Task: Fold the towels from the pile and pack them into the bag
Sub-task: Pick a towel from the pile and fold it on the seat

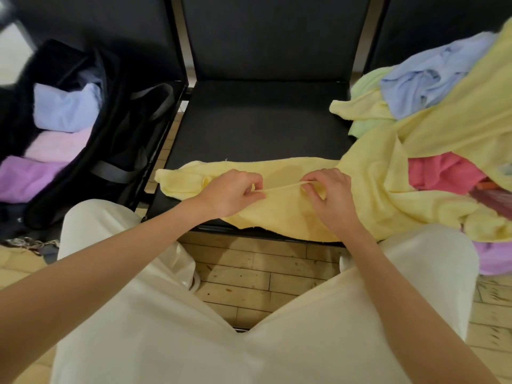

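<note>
A pale yellow towel (279, 212) lies across the front of a black chair seat (263, 126). My left hand (232, 191) and my right hand (327, 189) each pinch the towel's edge, pulling a short stretch of hem taut between them. The towel runs right into the pile (432, 106) of yellow, blue, green and pink towels. At the left stands the open black bag (116, 151), with a folded blue towel (63, 109), a pink one (61, 145) and a purple one (27, 176) inside.
My legs in white trousers (166, 314) fill the foreground, knees close to the seat's front edge. Black chair backs (271, 34) stand behind the seat. Wooden floor (249, 275) shows between my legs. A purple towel (493, 259) hangs at the right.
</note>
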Demonstrator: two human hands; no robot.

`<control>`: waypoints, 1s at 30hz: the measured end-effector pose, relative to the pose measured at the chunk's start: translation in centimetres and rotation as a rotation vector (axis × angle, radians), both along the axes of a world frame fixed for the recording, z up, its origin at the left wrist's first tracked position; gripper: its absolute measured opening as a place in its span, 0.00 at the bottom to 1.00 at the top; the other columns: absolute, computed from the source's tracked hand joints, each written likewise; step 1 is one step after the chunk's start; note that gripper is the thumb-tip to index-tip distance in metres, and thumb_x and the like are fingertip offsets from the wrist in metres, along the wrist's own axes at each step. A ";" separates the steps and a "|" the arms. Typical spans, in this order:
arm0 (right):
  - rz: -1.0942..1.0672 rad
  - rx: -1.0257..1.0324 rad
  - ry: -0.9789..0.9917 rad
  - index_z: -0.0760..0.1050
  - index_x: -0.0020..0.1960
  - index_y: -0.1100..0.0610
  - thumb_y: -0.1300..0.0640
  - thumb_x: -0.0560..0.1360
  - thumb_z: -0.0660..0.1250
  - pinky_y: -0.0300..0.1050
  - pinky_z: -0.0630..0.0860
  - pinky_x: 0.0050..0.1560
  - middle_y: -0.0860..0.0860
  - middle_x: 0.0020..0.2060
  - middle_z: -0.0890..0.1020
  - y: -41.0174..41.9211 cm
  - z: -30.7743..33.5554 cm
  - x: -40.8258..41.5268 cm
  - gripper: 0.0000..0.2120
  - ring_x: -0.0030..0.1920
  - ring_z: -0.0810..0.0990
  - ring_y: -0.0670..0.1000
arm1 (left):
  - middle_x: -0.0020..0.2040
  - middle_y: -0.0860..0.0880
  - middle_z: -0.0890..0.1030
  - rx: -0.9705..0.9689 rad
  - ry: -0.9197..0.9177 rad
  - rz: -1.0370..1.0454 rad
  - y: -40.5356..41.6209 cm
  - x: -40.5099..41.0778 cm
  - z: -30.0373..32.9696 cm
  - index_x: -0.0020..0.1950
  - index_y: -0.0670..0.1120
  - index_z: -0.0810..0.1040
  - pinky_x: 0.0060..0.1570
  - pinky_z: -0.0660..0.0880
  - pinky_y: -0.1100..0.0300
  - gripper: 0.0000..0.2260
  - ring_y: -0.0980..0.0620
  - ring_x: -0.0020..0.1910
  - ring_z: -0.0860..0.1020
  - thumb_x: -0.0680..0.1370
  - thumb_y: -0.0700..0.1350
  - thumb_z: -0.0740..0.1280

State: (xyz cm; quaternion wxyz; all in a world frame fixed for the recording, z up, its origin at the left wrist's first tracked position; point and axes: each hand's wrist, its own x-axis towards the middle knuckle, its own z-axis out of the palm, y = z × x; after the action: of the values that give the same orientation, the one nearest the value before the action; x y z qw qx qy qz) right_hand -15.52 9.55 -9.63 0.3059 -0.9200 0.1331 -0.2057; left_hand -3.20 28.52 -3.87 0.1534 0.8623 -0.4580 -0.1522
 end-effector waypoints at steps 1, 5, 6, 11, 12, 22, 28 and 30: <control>0.002 -0.023 0.009 0.79 0.49 0.54 0.58 0.77 0.66 0.41 0.59 0.55 0.48 0.46 0.81 0.2 -0.1 -0.1 0.04 0.51 0.74 0.51 | 0.31 0.54 0.72 0.040 -0.121 -0.003 0.0 -0.1 0.1 0.51 0.44 0.77 0.36 0.72 0.56 0.08 0.55 0.31 0.70 0.81 0.48 0.62; -0.021 -0.108 0.046 0.81 0.49 0.56 0.57 0.75 0.69 0.43 0.59 0.56 0.50 0.45 0.81 0.8 -0.3 -0.4 0.05 0.51 0.75 0.54 | 0.30 0.51 0.71 -0.078 -0.249 0.182 0.0 0.2 1.2 0.49 0.43 0.66 0.25 0.65 0.57 0.05 0.51 0.27 0.71 0.82 0.44 0.56; -0.037 -0.118 0.049 0.81 0.49 0.57 0.57 0.75 0.69 0.43 0.59 0.55 0.51 0.44 0.81 0.7 -0.3 -0.4 0.05 0.51 0.76 0.54 | 0.30 0.51 0.70 -0.142 -0.232 0.250 0.0 0.5 1.7 0.48 0.43 0.64 0.24 0.62 0.58 0.05 0.52 0.26 0.69 0.82 0.43 0.56; -0.146 -0.188 -0.036 0.81 0.47 0.57 0.58 0.74 0.70 0.45 0.61 0.54 0.52 0.42 0.82 0.0 1.4 -0.6 0.04 0.49 0.77 0.56 | 0.31 0.51 0.69 -0.335 -0.151 0.523 0.8 1.7 4.0 0.47 0.42 0.65 0.25 0.62 0.60 0.07 0.54 0.27 0.68 0.83 0.43 0.54; -0.163 -0.204 -0.051 0.81 0.46 0.57 0.58 0.73 0.70 0.47 0.62 0.54 0.52 0.41 0.82 -0.1 1.7 -0.5 0.04 0.49 0.77 0.57 | 0.32 0.51 0.69 -0.362 -0.121 0.587 0.9 1.9 4.5 0.45 0.42 0.65 0.26 0.63 0.60 0.08 0.55 0.28 0.67 0.83 0.43 0.53; -0.117 -0.304 0.051 0.81 0.47 0.57 0.56 0.73 0.71 0.51 0.65 0.56 0.52 0.44 0.82 1.7 1.3 0.4 0.05 0.52 0.78 0.56 | 0.50 0.39 0.78 -0.918 0.449 0.849 -1.3 3.2 12.5 0.53 0.41 0.70 0.37 0.81 0.53 0.09 0.47 0.43 0.82 0.83 0.41 0.51; -0.209 -0.256 -0.008 0.82 0.47 0.58 0.59 0.74 0.70 0.51 0.65 0.59 0.54 0.46 0.84 1.5 2.6 1.5 0.04 0.54 0.80 0.55 | 0.47 0.39 0.80 -1.109 0.621 0.803 -1.6 3.4 15.9 0.60 0.37 0.71 0.33 0.79 0.59 0.11 0.48 0.38 0.83 0.82 0.38 0.52; -0.232 -0.204 0.056 0.82 0.50 0.57 0.59 0.76 0.67 0.52 0.67 0.57 0.53 0.44 0.84 1.0 2.2 1.5 0.06 0.51 0.80 0.56 | 0.43 0.42 0.79 -1.156 0.632 0.882 -1.0 3.7 15.7 0.55 0.39 0.71 0.34 0.80 0.58 0.09 0.48 0.39 0.83 0.83 0.38 0.52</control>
State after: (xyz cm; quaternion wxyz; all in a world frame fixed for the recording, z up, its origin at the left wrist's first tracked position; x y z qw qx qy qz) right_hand -14.00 10.53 -7.43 0.1812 -0.9302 0.2254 -0.2262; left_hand 0.53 27.48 11.83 0.7459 0.6637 -0.0151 -0.0531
